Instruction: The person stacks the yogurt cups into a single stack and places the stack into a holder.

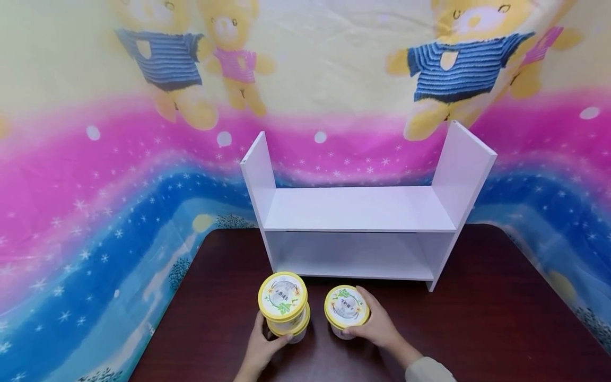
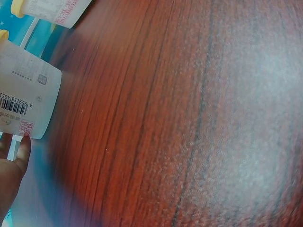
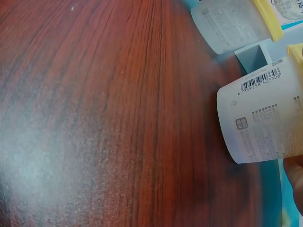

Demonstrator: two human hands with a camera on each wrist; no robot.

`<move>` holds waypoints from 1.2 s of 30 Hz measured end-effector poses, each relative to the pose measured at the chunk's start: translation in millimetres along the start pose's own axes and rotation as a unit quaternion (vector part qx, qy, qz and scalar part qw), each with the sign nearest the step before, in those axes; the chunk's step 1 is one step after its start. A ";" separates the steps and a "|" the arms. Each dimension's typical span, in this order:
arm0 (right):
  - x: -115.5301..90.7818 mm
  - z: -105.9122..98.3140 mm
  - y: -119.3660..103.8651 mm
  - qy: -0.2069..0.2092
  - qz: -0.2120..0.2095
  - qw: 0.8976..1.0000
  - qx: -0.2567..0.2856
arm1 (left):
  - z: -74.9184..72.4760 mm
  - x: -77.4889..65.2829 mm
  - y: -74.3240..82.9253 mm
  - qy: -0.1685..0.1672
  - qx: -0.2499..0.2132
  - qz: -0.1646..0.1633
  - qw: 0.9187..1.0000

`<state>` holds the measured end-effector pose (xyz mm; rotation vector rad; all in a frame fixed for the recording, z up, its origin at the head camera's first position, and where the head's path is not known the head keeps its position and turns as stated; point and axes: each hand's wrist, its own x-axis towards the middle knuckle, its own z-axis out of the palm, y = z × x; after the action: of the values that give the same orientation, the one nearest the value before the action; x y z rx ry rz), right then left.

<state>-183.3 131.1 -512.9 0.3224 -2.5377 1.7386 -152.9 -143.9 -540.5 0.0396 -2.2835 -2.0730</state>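
Yellow-lidded tub stack [image 1: 284,305] is gripped by the left hand [image 1: 260,345], single tub [image 1: 346,309] by the right hand [image 1: 379,324]; holding seems the step, next move calls for balance.

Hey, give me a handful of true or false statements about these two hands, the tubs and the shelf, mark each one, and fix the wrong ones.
1. The right hand holds a single tub. True.
2. The right hand's tub is uncovered. False: a yellow-rimmed lid is on it.
3. The left hand grips at a pair of tubs, one above the other. True.
4. The white shelf unit stands on the dark table. True.
5. Only plain colour shows behind the shelf unit. False: a backdrop printed with teddy bears is there.
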 end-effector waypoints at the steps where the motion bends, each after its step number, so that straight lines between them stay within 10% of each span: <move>1: 0.0 0.1 -0.8 0.001 0.000 1.000 -0.001 | 0.1 0.1 -0.3 0.000 0.000 0.001 1.000; 36: 32.3 -31.2 -105.3 -0.038 -0.079 0.996 0.025 | 0.9 -0.9 -0.7 0.004 0.017 0.037 0.999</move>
<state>-196.4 118.8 -399.8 0.5859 -2.4457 1.7639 -152.1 -143.1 -541.3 -0.0356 -2.2781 -1.9959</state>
